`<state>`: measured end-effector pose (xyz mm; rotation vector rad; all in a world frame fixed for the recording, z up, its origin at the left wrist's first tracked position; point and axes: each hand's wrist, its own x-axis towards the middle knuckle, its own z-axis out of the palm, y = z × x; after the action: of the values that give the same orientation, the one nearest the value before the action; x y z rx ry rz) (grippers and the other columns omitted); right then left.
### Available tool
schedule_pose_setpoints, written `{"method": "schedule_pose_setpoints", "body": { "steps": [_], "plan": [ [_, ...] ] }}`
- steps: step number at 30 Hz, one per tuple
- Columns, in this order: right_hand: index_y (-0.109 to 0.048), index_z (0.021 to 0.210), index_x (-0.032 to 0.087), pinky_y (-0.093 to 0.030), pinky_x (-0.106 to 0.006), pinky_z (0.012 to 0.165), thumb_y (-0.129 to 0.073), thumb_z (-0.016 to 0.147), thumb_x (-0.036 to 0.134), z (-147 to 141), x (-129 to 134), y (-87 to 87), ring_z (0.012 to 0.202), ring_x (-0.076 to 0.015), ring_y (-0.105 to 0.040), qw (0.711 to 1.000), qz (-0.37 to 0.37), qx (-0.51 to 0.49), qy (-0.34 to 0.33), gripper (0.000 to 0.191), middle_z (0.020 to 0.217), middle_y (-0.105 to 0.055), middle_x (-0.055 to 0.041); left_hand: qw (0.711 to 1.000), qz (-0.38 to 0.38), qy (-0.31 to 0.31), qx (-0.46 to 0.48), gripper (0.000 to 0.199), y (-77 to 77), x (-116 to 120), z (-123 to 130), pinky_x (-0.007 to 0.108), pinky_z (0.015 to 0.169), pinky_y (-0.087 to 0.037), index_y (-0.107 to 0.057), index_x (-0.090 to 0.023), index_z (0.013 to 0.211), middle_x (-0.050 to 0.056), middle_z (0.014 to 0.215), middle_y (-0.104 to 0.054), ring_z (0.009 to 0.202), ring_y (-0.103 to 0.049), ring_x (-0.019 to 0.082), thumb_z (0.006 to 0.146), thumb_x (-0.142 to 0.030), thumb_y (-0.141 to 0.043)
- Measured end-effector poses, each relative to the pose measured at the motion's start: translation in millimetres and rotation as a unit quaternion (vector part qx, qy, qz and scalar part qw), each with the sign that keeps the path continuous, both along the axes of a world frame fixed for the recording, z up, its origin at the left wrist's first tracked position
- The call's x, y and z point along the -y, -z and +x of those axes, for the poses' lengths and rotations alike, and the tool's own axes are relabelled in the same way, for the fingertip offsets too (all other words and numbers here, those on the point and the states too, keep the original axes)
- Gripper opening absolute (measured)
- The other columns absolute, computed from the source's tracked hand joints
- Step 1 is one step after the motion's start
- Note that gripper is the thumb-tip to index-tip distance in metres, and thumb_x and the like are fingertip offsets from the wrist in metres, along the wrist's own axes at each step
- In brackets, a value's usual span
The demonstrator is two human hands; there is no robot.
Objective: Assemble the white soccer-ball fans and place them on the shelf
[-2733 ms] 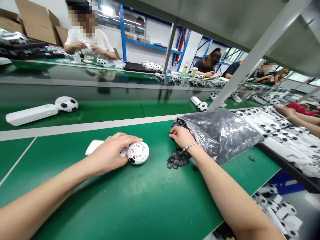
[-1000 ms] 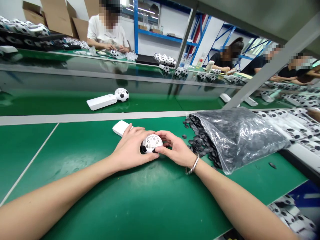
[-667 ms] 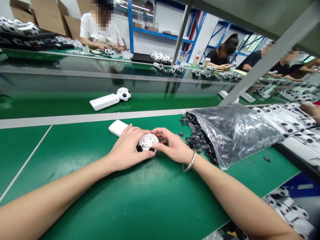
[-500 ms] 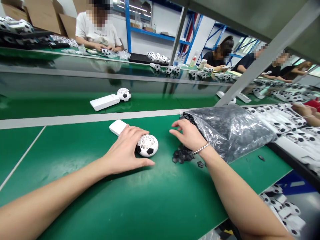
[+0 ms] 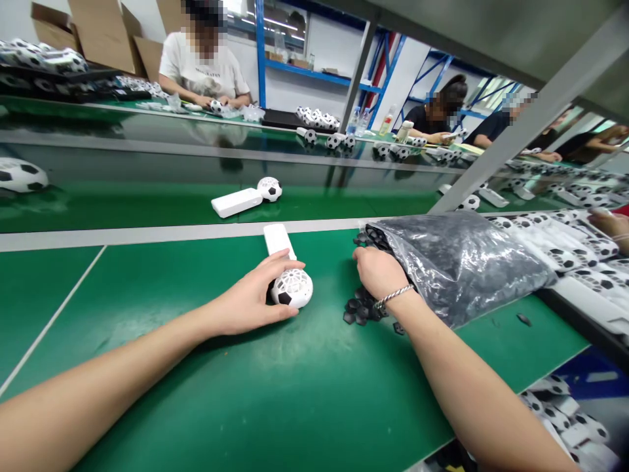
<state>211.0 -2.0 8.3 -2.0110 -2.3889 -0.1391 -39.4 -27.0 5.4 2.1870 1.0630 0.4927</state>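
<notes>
Bare left forearm [image 5: 122, 344] — right wrist [image 5: 401, 316] wearing a twisted silver bracelet [image 5: 394, 297].

- left hand [image 5: 250, 288] hides where handle [image 5: 278, 239] meets cage ball [image 5: 293, 288]
- right hand [image 5: 381, 272] covers some black pieces [image 5: 358, 310]; can't tell if it holds any
- pieces too small to read their shape
- bag [image 5: 457, 262] contents blurred by plastic
- co-worker's hand [image 5: 609, 226] cut off by right edge
</notes>
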Motion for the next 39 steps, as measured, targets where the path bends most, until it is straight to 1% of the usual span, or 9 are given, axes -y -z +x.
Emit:
{"method": "schedule_pose_setpoints", "body": {
  "steps": [3, 6, 11, 17, 21, 27, 32, 36, 39],
  "plan": [
    [-0.056, 0.107, 0.009, -0.045, -0.031, 0.077, -0.036, 0.082, 0.002, 1.2, -1.4, 0.1, 0.087, -0.0216, -0.059, 0.999, 0.009, -0.031, -0.029, 0.033, 0.096, -0.058, -0.0159, 0.998, -0.027, 0.049, -0.004, 0.063, -1.4, -6.7, -6.3, 0.042, 0.107, -0.02, -0.034, -0.032, 0.127, 0.002, 0.146, -0.014, 0.132, -0.016, 0.024, 0.071, -0.037, -0.06],
    [-0.058, 0.103, 0.017, -0.045, -0.029, 0.082, -0.04, 0.085, 0.01, -6.3, 4.3, -3.9, 0.088, -0.0164, -0.058, 0.973, 0.014, -0.203, -0.113, 0.026, 0.097, -0.059, -0.0083, 0.998, -0.028, 0.061, -0.003, 0.063, -1.3, -10.7, -9.7, 0.042, 0.107, -0.019, -0.033, -0.032, 0.128, 0.002, 0.146, -0.014, 0.133, -0.012, 0.023, 0.071, -0.037, -0.06],
    [-0.054, 0.09, 0.019, -0.053, -0.027, 0.07, -0.045, 0.085, 0.02, -28.3, 24.3, -13.4, 0.084, -0.0139, -0.061, 0.816, -0.122, -0.539, -0.173, 0.01, 0.088, -0.061, -0.0033, 0.998, -0.01, 0.054, -0.001, 0.064, 0.3, -7.4, -6.8, 0.044, 0.106, -0.019, -0.033, -0.029, 0.129, 0.004, 0.145, -0.015, 0.133, -0.013, 0.024, 0.07, -0.032, -0.06],
    [-0.044, 0.101, 0.019, -0.054, -0.026, 0.062, -0.044, 0.087, 0.024, -36.7, 34.2, -19.8, 0.066, -0.01, -0.063, 0.69, -0.28, -0.651, -0.145, 0.015, 0.078, -0.061, -0.0007, 1.0, 0.005, 0.028, 0.013, 0.063, 2.9, -3.4, -3.2, 0.044, 0.105, -0.022, -0.035, -0.028, 0.127, 0.007, 0.145, -0.017, 0.132, -0.018, 0.025, 0.07, -0.037, -0.06],
    [-0.048, 0.097, 0.017, -0.053, -0.028, 0.068, -0.041, 0.088, 0.025, -36.9, 35.5, -20.7, 0.076, -0.0117, -0.063, 0.706, -0.278, -0.632, -0.161, 0.013, 0.084, -0.061, -0.0035, 0.999, 0.007, 0.029, 0.015, 0.062, 4.0, -3.6, -3.0, 0.044, 0.105, -0.022, -0.036, -0.028, 0.127, 0.007, 0.144, -0.019, 0.132, -0.017, 0.024, 0.07, -0.038, -0.06],
    [-0.057, 0.086, 0.02, -0.048, -0.029, 0.071, -0.053, 0.081, 0.024, -35.0, 34.7, -19.6, 0.081, -0.0137, -0.053, 0.836, -0.1, -0.51, -0.175, 0.008, 0.089, -0.055, -0.0034, 1.0, 0.001, 0.018, 0.014, 0.062, 2.9, -1.9, -1.0, 0.043, 0.106, -0.02, -0.035, -0.029, 0.127, 0.006, 0.144, -0.019, 0.132, -0.018, 0.023, 0.07, -0.033, -0.06],
    [-0.058, 0.082, 0.019, -0.046, -0.027, 0.067, -0.056, 0.078, 0.025, -37.4, 36.3, -16.4, 0.07, -0.0119, -0.054, 0.812, -0.19, -0.522, -0.18, 0.007, 0.078, -0.059, 0.0, 1.0, -0.005, 0.007, 0.019, 0.06, 3.3, -0.2, 0.8, 0.044, 0.105, -0.021, -0.036, -0.027, 0.125, 0.007, 0.144, -0.019, 0.132, -0.018, 0.024, 0.07, -0.03, -0.059],
    [-0.061, 0.077, 0.019, -0.045, -0.028, 0.068, -0.06, 0.075, 0.025, -43.5, 35.6, -6.8, 0.071, -0.012, -0.053, 0.826, -0.163, -0.506, -0.186, 0.006, 0.08, -0.055, -0.0005, 0.999, -0.009, -0.005, 0.033, 0.06, 6.0, 1.0, 3.4, 0.045, 0.105, -0.021, -0.037, -0.028, 0.124, 0.007, 0.144, -0.019, 0.132, -0.017, 0.025, 0.07, -0.041, -0.061],
    [-0.059, 0.074, 0.019, -0.045, -0.027, 0.066, -0.063, 0.073, 0.026, -46.5, 32.3, 1.9, 0.068, -0.0109, -0.052, 0.806, -0.168, -0.543, -0.167, 0.008, 0.078, -0.052, 0.0004, 0.998, -0.009, -0.032, 0.049, 0.059, 8.0, 2.1, 7.6, 0.044, 0.105, -0.022, -0.041, -0.027, 0.121, 0.007, 0.143, -0.021, 0.132, -0.017, 0.024, 0.069, -0.046, -0.061]
  ]
}}
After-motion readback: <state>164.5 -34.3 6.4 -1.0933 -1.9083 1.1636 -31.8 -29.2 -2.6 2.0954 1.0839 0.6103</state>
